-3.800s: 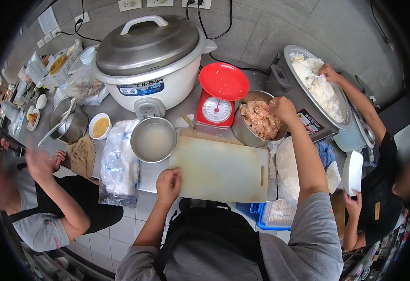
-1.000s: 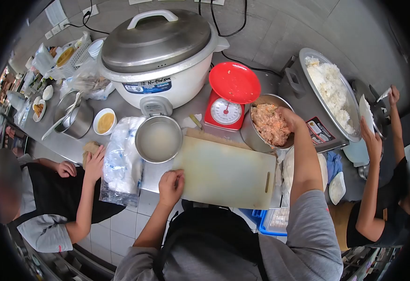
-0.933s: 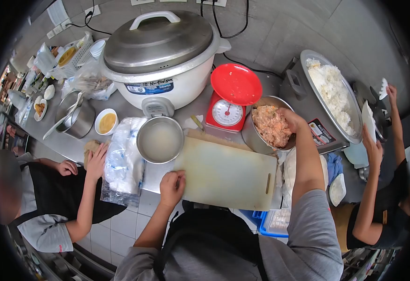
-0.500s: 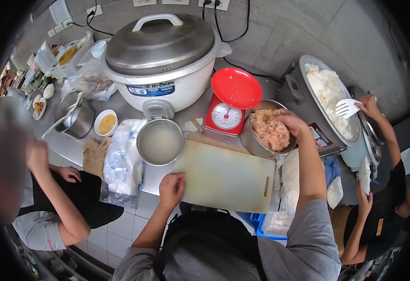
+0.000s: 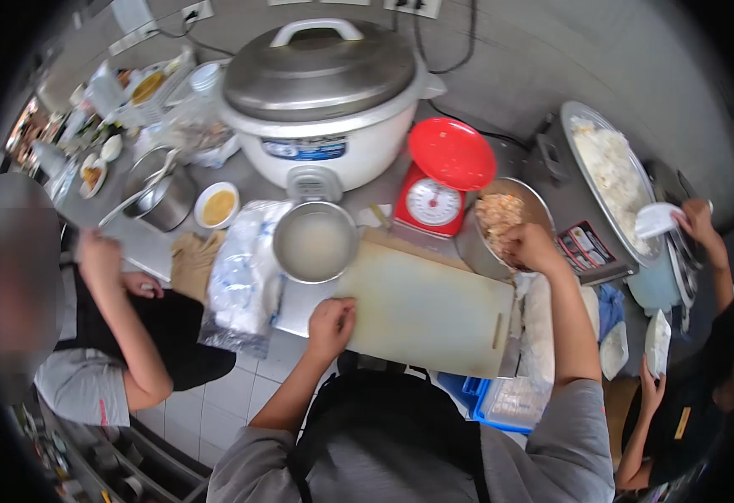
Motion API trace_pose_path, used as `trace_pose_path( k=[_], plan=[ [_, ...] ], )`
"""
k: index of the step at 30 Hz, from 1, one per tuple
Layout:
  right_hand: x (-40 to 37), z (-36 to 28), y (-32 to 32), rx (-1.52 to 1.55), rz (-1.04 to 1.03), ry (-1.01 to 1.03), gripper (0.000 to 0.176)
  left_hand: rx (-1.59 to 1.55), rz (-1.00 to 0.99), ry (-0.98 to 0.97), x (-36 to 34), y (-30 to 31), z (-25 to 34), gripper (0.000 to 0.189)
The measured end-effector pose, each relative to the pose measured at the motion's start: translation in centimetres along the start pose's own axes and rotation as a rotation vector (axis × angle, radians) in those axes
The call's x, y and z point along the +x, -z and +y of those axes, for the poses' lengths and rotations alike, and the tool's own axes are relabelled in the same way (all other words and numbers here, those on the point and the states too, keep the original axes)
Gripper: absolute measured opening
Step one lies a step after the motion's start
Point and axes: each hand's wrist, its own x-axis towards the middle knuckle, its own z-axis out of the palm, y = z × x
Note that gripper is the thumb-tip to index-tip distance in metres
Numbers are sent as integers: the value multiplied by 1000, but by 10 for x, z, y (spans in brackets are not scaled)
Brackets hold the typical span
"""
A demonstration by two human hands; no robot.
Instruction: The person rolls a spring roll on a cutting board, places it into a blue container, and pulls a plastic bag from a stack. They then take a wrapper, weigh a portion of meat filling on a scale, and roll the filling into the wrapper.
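a cutting board (image 5: 426, 306) lies right of a bowl (image 5: 285, 226), before a dial scale (image 5: 432, 204); minced mixture (image 5: 499, 211) sits in a pot (image 5: 538, 204) right of the scale.

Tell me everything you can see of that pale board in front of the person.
The cutting board is an off-white rectangular slab, plastic by its look, with yellowish discolouring across its top. One narrow, brownish slot near its right end looks like a handle opening. It lies roughly flat, slightly askew to the view, with a brown sheet showing along its far edge. The person's left hand, loosely curled, is at its left edge and seems to touch it.
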Motion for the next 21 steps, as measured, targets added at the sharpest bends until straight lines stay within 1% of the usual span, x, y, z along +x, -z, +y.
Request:
trace_pose_path(
  k=[1, 3, 5, 6, 7, 9, 11, 12, 15, 17, 19, 20, 21],
  plan=[
    [2, 2, 3, 22, 14, -9, 12, -21, -14, 11, -1, 0, -3, 14],
    [-3, -23, 26, -20, 123, 90, 12, -43, 5, -2, 0, 0, -1, 14],
    [-4, -38, 35, -4, 368, -56, 17, -24, 15, -10, 5, -1, -2, 15],
    [-3, -44, 34, 12, 483, -109, 29, -17, 9, -4, -2, 0, -1, 15],
    [-4, -69, 40, -152, 447, -230, 45, -18, -14, 19, -12, 2, 1, 15],
    [13, -26, 7, -297, 332, -341, 56, -28, -13, -1, 0, 2, 0, 15],
    [19, -7, -8, -271, 365, -328, 58, -38, 12, -8, 0, 3, -1, 14],
    [15, -3, -4, -265, 381, -329, 59, -52, 19, -12, 1, 0, 0, 13],
    [14, -5, 7, -159, 451, -243, 53, -62, 15, -7, 0, -1, -2, 13],
    [13, -17, 11, 127, 321, -275, 36, -62, -11, -4, -1, 0, -1, 13],
    [20, 8, -3, 184, 347, -229, 22, -63, -15, -6, 0, 1, -2, 13],
    [23, 6, -4, 212, 359, -196, 15, -64, -15, -5, 0, 1, -3, 13],
    [22, 5, 1, 230, 334, -219, 13, -64, -16, -4, 0, 1, -3, 12]
  ],
)
